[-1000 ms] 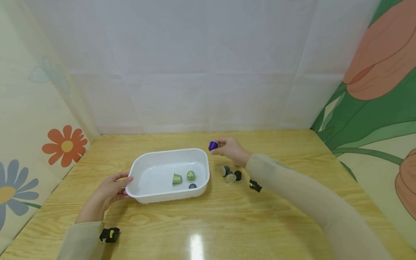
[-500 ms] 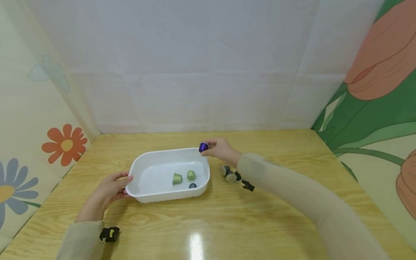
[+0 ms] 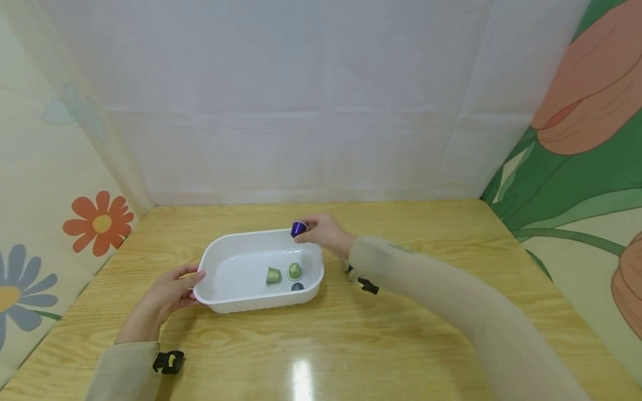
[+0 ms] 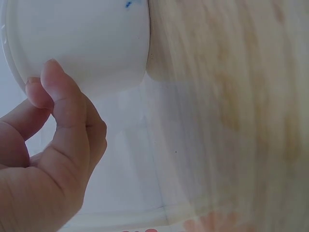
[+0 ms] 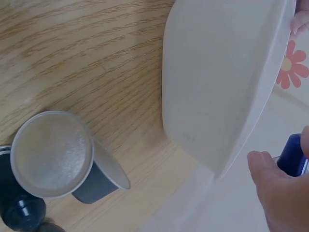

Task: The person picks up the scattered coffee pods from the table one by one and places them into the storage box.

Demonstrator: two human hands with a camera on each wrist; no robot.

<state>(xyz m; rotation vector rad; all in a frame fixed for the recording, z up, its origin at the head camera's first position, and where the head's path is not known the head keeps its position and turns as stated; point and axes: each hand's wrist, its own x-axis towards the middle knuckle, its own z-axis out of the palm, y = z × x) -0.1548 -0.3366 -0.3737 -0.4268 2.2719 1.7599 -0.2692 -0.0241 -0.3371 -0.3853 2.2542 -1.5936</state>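
Note:
My left hand [image 3: 173,289] pinches the left end of a white tub [image 3: 236,305], thumb over the rim and fingers below it; the left wrist view has this grip close up. Between the thumb and fingers of my right hand [image 3: 326,231] is a purple coffee capsule [image 3: 298,228], held above the tub's back right rim. Inside the tub lie a green capsule on its side [image 3: 273,275], another green capsule standing on its lid [image 3: 295,271], and a dark capsule [image 3: 297,287] partly hidden by the front wall.
Right of the tub, several dark capsules lie on the wooden table [image 3: 401,334], mostly covered by the right sleeve in the head view. The right wrist view shows a pale-lidded capsule [image 5: 52,154] among them. A white cloth [image 3: 321,111] hangs behind the table.
My right hand has carried the purple capsule leftward, from beside the tub to over its back right rim. The left hand and the tub have stayed in place.

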